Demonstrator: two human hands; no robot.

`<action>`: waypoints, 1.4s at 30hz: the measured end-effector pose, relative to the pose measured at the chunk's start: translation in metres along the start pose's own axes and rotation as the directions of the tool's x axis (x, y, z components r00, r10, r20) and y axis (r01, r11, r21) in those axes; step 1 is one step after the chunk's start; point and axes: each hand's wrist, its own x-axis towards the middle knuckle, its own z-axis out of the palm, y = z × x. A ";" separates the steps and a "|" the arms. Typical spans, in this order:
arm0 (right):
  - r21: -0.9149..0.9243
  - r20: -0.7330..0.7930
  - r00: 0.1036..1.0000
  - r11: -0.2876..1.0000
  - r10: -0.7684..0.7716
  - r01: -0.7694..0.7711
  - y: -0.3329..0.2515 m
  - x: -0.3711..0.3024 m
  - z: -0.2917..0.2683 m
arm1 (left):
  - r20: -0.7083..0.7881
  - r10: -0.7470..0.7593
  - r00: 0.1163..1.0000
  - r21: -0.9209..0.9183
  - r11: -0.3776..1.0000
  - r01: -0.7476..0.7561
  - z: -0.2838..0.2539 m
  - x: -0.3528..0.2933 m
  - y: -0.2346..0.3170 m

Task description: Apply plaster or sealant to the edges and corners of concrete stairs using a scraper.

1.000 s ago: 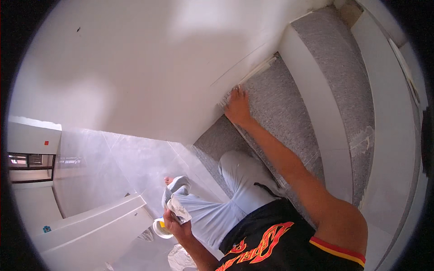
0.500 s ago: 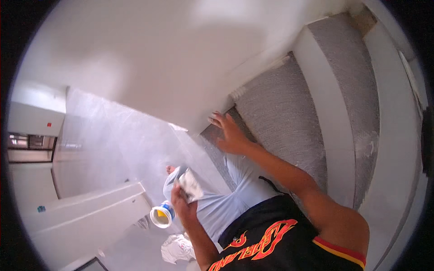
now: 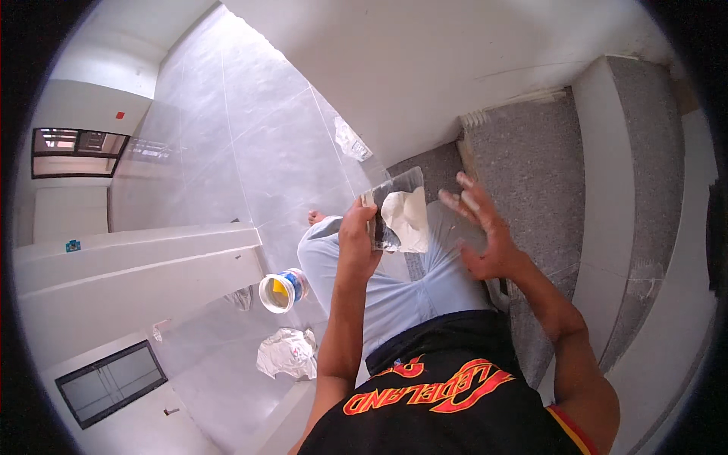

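In front of my lap, my left hand (image 3: pixel 355 241) is closed around the near edge of a flat, shiny square plate (image 3: pixel 381 216). A lump of white paste (image 3: pixel 409 224) lies spread over the plate's right side. To the right of the plate, apart from it, my right hand (image 3: pixel 491 241) hovers with fingers spread and holds nothing that I can see. White smears cover its fingertips. Left of my knee stands a small white and blue bucket (image 3: pixel 274 294) with something yellow inside.
Grey-topped steps (image 3: pixel 523 152) rise on my right, beside a white wall (image 3: pixel 425 61). Crumpled white plastic (image 3: pixel 288 353) lies on the grey tiled floor (image 3: pixel 220 167), and another white sheet (image 3: pixel 351 140) lies by the wall's foot. A low white ledge (image 3: pixel 152 265) runs at left.
My right hand has left the wall's lower corner and drawn back toward me. My left hand has lifted the plate up and to the right, in front of my lap. The view has shifted.
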 end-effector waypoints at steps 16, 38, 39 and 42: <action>0.683 -0.254 0.869 0.715 0.426 -0.151 0.088 0.012 0.014 | -0.062 0.000 0.998 -0.033 0.999 -0.002 0.001 0.002 -0.003; -0.629 -0.541 0.776 0.457 0.324 -0.629 0.188 0.075 0.041 | -0.027 0.042 0.999 -0.191 0.980 -0.047 -0.041 -0.006 -0.024; -0.556 -0.458 0.781 0.548 0.425 -0.625 0.180 0.077 0.042 | -0.060 0.061 0.996 -0.168 0.983 -0.070 -0.040 -0.006 -0.023; -0.373 -0.485 0.754 0.675 0.443 -0.636 0.196 0.068 0.028 | -0.080 0.073 0.994 -0.143 0.986 -0.084 -0.038 -0.007 -0.021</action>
